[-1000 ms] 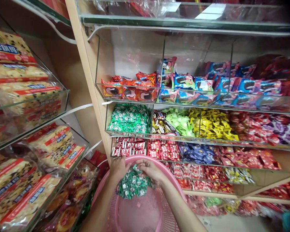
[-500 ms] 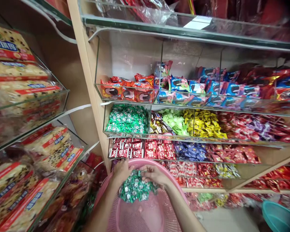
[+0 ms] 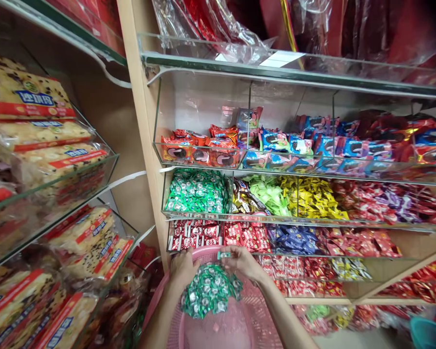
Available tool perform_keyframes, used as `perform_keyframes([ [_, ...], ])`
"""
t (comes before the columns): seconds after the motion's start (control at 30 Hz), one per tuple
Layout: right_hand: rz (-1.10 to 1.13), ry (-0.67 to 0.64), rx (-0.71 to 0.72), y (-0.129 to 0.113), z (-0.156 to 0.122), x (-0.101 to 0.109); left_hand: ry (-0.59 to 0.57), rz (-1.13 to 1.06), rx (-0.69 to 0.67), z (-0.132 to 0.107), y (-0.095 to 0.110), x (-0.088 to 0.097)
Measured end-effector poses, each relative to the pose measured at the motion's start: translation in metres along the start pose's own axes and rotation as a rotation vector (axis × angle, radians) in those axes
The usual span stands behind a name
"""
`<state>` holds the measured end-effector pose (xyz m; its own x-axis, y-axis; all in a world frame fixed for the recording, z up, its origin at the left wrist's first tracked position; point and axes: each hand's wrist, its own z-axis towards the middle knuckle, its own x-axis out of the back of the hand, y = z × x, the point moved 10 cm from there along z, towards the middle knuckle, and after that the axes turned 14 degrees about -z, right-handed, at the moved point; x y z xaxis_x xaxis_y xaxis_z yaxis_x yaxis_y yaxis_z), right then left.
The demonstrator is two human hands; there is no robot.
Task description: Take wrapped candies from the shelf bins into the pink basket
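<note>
A pink plastic basket [image 3: 252, 317] with perforated sides is in front of me, below the shelves. Inside it, toward the far side, lies a pile of green-wrapped candies [image 3: 209, 293]. My left hand [image 3: 182, 267] is closed at the basket's far left rim, its fingertips partly hidden. Over the far right part of the pile, my right hand [image 3: 242, 264] pinches one small green-wrapped candy [image 3: 224, 255] between thumb and fingers. A glass bin of similar green candies [image 3: 198, 191] stands on the shelf just beyond the basket.
Glass-fronted shelves hold red packets [image 3: 194, 235], yellow-wrapped candies [image 3: 318, 196] and blue-wrapped candies [image 3: 298, 238]. Packaged puffed-rice bars [image 3: 39, 97] fill the left shelves. A wooden upright [image 3: 141, 111] divides the two units. A teal basin [image 3: 428, 333] stands at lower right.
The view has tilted up slightly, so the shelves appear lower. My right hand has risen a little from the pile, and a single green candy now shows at its fingertips. My left hand stays at the rim.
</note>
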<state>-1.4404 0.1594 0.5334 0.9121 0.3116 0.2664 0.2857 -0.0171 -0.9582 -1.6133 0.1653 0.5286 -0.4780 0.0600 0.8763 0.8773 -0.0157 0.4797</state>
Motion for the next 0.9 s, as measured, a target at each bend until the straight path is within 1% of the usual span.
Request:
perform_keyframes([
  [0.1, -0.100, 0.019, 0.013, 0.002, 0.000, 0.005, -0.010, -0.003, 0.007, 0.002, -0.004, 0.002],
  [0.17, -0.220, 0.059, 0.028, 0.005, -0.001, 0.010, -0.004, -0.003, 0.013, 0.003, -0.007, 0.005],
  [0.3, -0.618, 0.213, 0.044, 0.014, -0.007, 0.021, -0.007, -0.012, 0.039, 0.006, -0.013, 0.007],
  [0.33, -0.719, 0.252, 0.064, 0.013, -0.009, 0.023, -0.017, -0.013, 0.043, 0.007, -0.013, 0.006],
  [0.4, -0.889, 0.281, 0.093, 0.013, -0.012, 0.020, -0.028, -0.014, 0.041, 0.009, -0.012, 0.002],
  [0.47, -1.030, 0.249, 0.048, 0.019, -0.013, 0.014, -0.031, -0.015, 0.027, 0.011, -0.010, -0.001],
  [0.6, -1.289, 0.176, -0.160, 0.036, -0.015, 0.009, -0.037, -0.010, 0.011, 0.014, -0.009, -0.005],
  [0.7, -1.377, 0.157, -0.234, 0.045, -0.017, 0.005, -0.037, -0.005, 0.005, 0.015, -0.008, -0.004],
  [0.9, -1.418, 0.186, -0.256, 0.056, -0.014, -0.004, -0.036, 0.005, -0.017, 0.014, -0.006, 0.002],
])
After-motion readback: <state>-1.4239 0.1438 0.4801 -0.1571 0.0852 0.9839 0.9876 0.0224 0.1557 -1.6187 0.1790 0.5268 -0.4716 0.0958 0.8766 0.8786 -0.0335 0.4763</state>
